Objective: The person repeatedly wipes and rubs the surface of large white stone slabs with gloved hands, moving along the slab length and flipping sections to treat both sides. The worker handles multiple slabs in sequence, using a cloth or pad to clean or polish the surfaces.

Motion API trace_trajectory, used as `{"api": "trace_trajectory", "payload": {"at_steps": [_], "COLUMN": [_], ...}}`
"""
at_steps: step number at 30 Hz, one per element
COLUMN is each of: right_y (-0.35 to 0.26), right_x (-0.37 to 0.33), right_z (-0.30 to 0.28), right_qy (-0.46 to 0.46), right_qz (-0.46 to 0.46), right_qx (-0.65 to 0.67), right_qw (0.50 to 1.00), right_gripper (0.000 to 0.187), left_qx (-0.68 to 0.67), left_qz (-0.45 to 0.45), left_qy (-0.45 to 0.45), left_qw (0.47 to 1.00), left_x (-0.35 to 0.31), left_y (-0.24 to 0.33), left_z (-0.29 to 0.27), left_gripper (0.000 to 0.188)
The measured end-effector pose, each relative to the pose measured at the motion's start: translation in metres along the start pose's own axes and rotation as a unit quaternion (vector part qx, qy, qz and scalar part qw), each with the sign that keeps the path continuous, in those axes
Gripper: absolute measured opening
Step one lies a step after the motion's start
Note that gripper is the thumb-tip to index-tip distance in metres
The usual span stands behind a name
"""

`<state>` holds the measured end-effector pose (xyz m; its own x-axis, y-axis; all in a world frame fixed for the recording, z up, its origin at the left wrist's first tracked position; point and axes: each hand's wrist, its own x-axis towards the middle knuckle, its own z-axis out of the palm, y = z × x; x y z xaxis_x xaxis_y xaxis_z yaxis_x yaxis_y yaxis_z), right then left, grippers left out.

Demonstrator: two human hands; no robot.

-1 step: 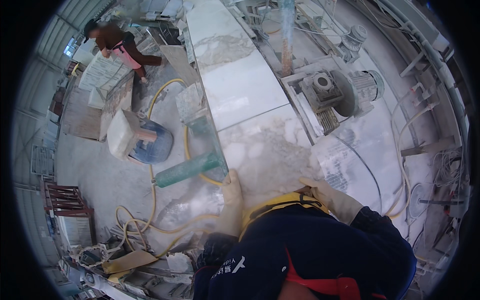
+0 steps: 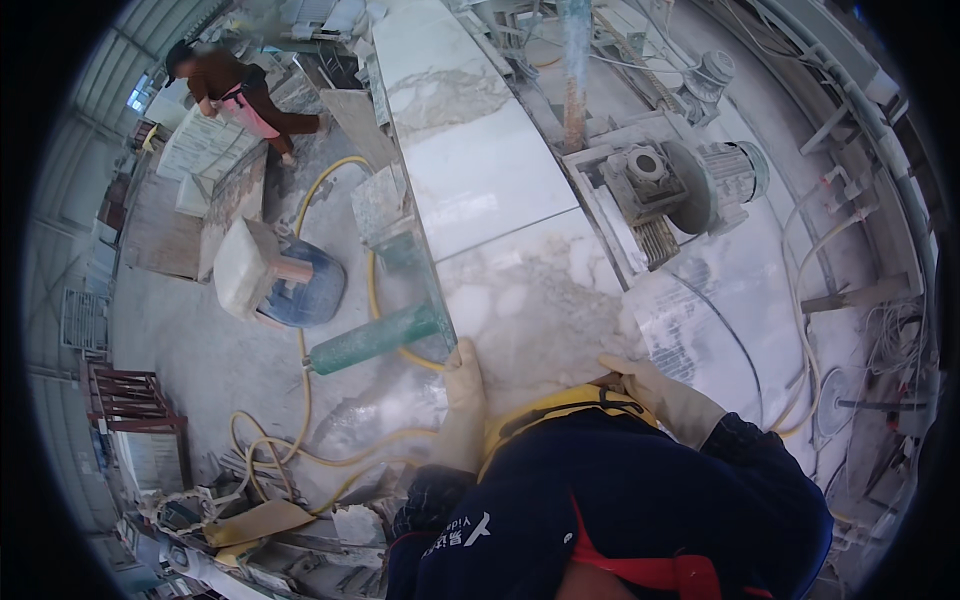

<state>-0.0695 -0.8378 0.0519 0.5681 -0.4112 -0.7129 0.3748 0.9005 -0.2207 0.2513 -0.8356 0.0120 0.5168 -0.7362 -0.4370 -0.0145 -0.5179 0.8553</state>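
Observation:
A pale marble slab (image 2: 535, 310) with grey-beige veining lies flat before me, its near edge close to my yellow apron (image 2: 555, 403). My left hand (image 2: 464, 372), in a cream glove, grips the slab's near left corner, fingers up at its edge. At the near right corner my right hand (image 2: 632, 378), gloved alike, is closed on the slab's edge; part of its fingers is hidden. A second, whiter slab (image 2: 490, 185) adjoins the far side of the first along a thin dark seam.
Left of the slabs, a green roller (image 2: 375, 340) juts out above a yellow hose (image 2: 300, 400). A blue barrel (image 2: 318, 290) carries a pale block. At right stands a motor (image 2: 730, 172) with a gearbox. A co-worker (image 2: 235, 90) bends over slabs at the far left.
The co-worker at the far left has shifted very slightly. My hands and the slab have stayed in place.

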Motion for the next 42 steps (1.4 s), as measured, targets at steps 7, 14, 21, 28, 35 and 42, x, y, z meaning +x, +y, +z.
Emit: {"api": "trace_trajectory", "payload": {"at_steps": [7, 14, 21, 28, 35, 42], "right_y": [-0.007, -0.011, -0.046, -0.110, -0.158, -0.176], "right_x": [0.005, 0.008, 0.014, 0.067, 0.177, 0.202], "right_z": [0.009, 0.010, -0.023, 0.052, 0.118, 0.136], "right_qy": [0.007, 0.028, 0.360, 0.216, 0.115, 0.128], "right_qz": [-0.010, -0.064, -0.411, -0.482, -0.401, -0.406], "right_qx": [0.007, 0.012, -0.200, -0.669, -0.837, -0.849], "right_qw": [1.000, 0.998, 0.813, 0.523, 0.354, 0.312], "right_gripper": [0.053, 0.050, 0.047, 0.058, 0.072, 0.073], "left_qx": [0.016, -0.016, -0.114, -0.019, 0.046, 0.066], "left_qz": [-0.018, -0.043, -0.123, -0.017, -0.038, -0.055], "left_qy": [-0.001, -0.014, -0.167, -0.221, -0.181, -0.139], "left_qw": [1.000, 0.999, 0.972, 0.975, 0.982, 0.987], "left_x": [0.012, 0.022, -0.007, 0.027, 0.041, 0.030], "left_y": [-0.003, 0.000, 0.018, -0.054, -0.088, -0.062], "left_z": [-0.001, -0.005, -0.038, -0.033, -0.025, -0.008], "left_gripper": [0.058, 0.062, 0.048, 0.054, 0.059, 0.057]}}
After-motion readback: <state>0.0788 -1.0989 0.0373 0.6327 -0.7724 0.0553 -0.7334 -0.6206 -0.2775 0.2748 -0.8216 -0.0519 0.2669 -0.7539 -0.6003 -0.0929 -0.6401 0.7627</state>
